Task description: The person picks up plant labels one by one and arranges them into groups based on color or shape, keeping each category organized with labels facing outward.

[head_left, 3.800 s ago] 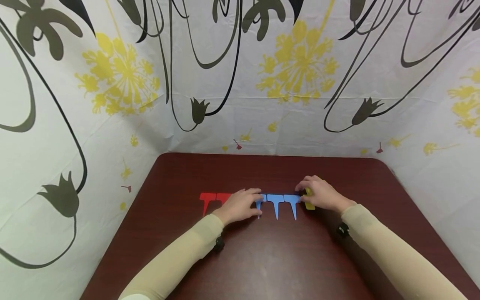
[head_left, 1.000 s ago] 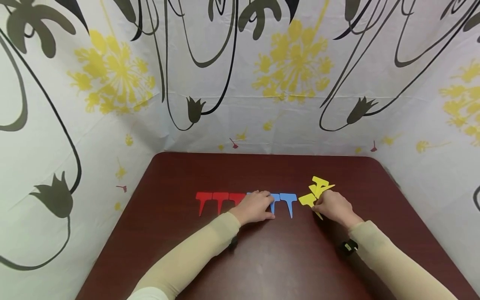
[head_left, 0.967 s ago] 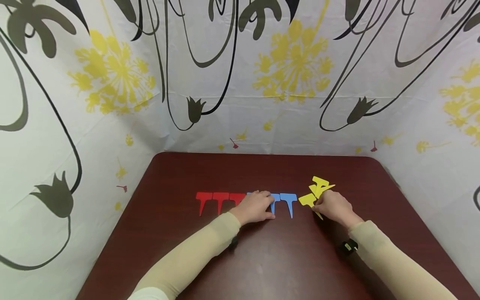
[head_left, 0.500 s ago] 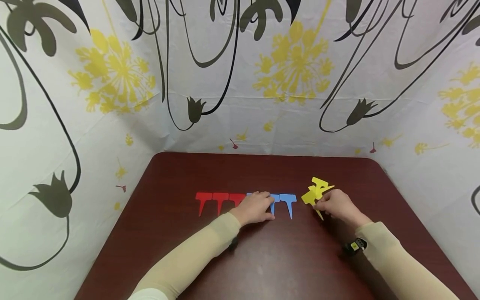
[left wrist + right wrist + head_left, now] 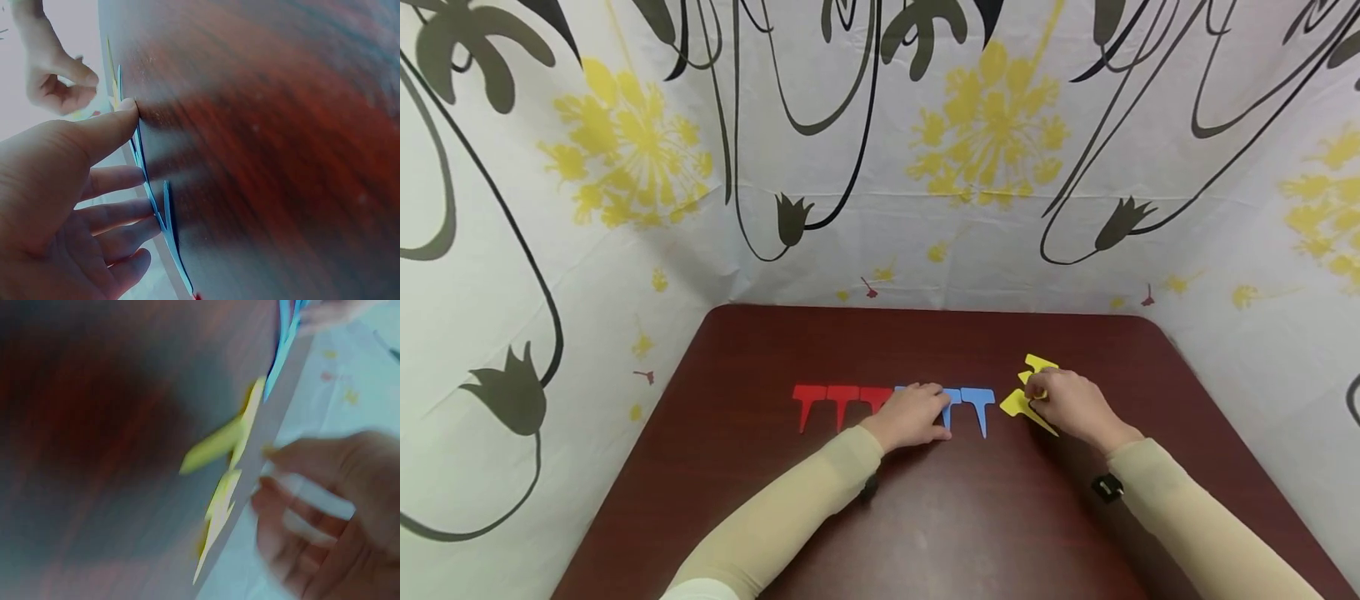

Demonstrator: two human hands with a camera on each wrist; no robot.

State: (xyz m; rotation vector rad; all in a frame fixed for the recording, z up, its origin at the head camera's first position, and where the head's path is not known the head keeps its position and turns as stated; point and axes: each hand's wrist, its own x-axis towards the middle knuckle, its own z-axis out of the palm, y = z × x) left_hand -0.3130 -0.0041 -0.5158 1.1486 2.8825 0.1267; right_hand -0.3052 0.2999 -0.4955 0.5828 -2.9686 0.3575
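Observation:
T-shaped plant labels lie flat on the table. Red labels (image 5: 842,395) form the left of a row, and blue labels (image 5: 977,398) continue it rightward. My left hand (image 5: 912,417) rests across the blue ones with fairly straight fingers, hiding part of them; the left wrist view shows its fingertips (image 5: 128,105) touching their edges. Past the row's right end, one yellow label (image 5: 1019,405) lies slanted. My right hand (image 5: 1071,407) is over other yellow labels (image 5: 1039,362), partly covering them. In the right wrist view its thumb and forefinger (image 5: 265,484) stand apart, gripping nothing visible.
The dark red-brown table (image 5: 925,517) has rounded back corners. A white cloth (image 5: 880,150) with grey and yellow plant patterns hangs behind and at both sides. Small dark devices (image 5: 1107,487) sit at the wrists.
My right hand had a yellow stack beside the row, then pinched the nearest yellow label. It has released that label, now slanted differently, and shifted toward the others. My left hand stays on the blue labels.

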